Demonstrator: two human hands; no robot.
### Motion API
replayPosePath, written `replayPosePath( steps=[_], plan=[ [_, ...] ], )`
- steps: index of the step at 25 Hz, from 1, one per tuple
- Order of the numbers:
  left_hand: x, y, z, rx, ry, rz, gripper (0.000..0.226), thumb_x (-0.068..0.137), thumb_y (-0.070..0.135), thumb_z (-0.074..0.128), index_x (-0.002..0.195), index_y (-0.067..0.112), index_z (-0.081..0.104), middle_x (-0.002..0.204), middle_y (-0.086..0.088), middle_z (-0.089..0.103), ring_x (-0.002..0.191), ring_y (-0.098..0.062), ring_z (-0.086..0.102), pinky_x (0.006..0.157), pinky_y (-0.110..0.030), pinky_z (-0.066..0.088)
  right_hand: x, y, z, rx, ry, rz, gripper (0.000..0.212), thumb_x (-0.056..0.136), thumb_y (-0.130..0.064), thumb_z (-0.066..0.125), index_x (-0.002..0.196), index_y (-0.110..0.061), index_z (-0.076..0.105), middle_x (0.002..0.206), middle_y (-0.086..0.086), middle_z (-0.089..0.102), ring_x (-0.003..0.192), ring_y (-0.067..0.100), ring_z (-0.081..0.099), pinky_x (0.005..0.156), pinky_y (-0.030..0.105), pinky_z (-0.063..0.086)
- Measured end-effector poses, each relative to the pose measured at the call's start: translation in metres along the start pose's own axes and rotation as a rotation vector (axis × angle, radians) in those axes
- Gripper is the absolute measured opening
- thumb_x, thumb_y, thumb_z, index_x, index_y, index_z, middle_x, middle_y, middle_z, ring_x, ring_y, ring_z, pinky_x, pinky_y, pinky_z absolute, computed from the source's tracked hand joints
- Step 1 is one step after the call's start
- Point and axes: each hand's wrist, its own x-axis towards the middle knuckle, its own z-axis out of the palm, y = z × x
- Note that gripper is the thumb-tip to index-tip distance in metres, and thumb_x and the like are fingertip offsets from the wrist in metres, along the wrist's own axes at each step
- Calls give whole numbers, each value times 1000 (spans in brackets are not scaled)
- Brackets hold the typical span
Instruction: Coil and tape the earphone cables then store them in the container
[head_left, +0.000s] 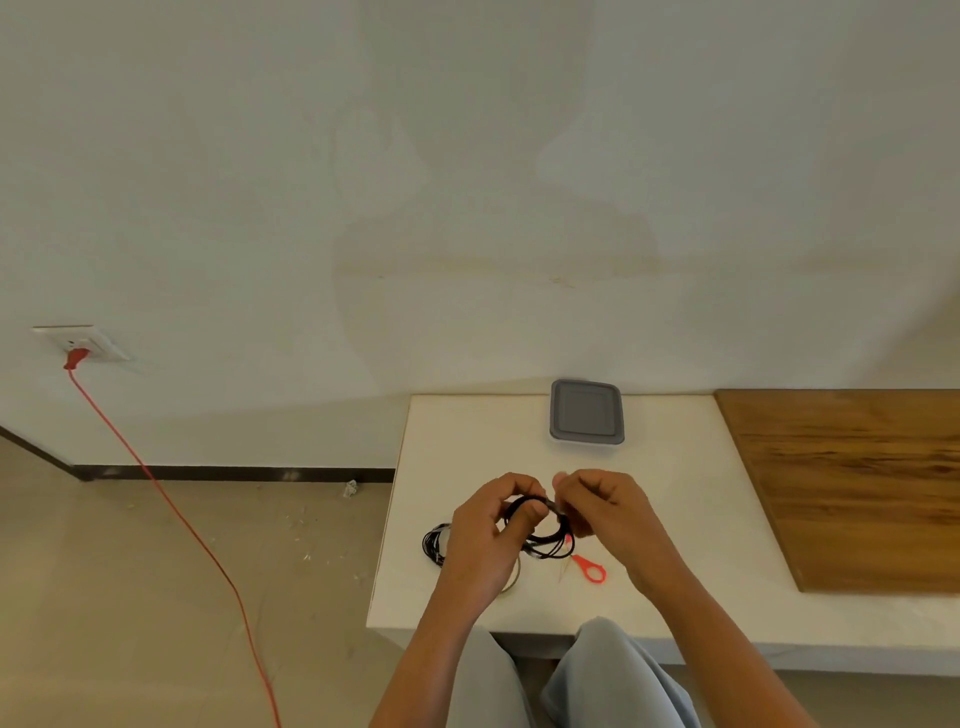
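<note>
Head view. Gripping a coil of black earphone cable (545, 545) with the left hand (480, 530), fingers curled round the upper arc of the loop, just above the near part of the white table (467, 441). Pinching the same coil at its right side with the right hand (605, 512) (exact fingertip contact hidden behind the knuckles). Judging the step in hand as coiling: gathering the last turns or tucking in the loose end, with no tape visible on this bundle.

Noting a second bundle of black cable (434, 543) lying on the table just left of the left hand (taped or not: impossible to tell). Noting red-handled scissors (592, 569) lying just beside the held coil, on its near side. Noting a pale ring (511, 584) showing under the left wrist, probably the tape roll. Noting the container (587, 413) sitting well apart, toward the wall, closed under a grey lid.

Calling next, by judgement, for:
- keeping the loop clamped flat in one hand to prevent springing open;
- freeing the other hand for the tape;
- binding the turns together;
- lifting the lid before storing either bundle.
</note>
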Motion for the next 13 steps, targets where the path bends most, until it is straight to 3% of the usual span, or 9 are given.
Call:
replayPosePath(
  steps=[3,7,10,13],
  plan=[
    [4,-1,-1,39,-15,61,22,93,16,59,91,37,60,104,20,67,101,-3,62,88,-25,52,2,-4,-3,24,-218,155,31,96,-32,49,88,-10,70,84,12,69,78,20,64,76,25,53],
    [3,-8,4,-16,35,78,20,94,17,57,93,37,59,110,21,67,110,-6,60,94,-28,49,3,-9,-1,183,-347,289,28,99,-26,45,87,-17,69,80,3,66,78,16,60,78,25,51],
    [0,-10,7,-71,81,96,17,95,7,54,93,23,60,98,10,71,104,1,61,85,-11,46,2,-7,3,349,-472,388,31,99,-25,45,83,-12,68,73,4,63,71,14,56,76,29,50],
    [0,-16,7,-40,112,89,15,94,2,54,90,15,61,86,9,68,89,-5,64,75,-12,49,2,-4,10,325,-467,446,31,99,-22,43,78,-12,65,71,4,63,67,15,54,70,27,47]
  ],
)
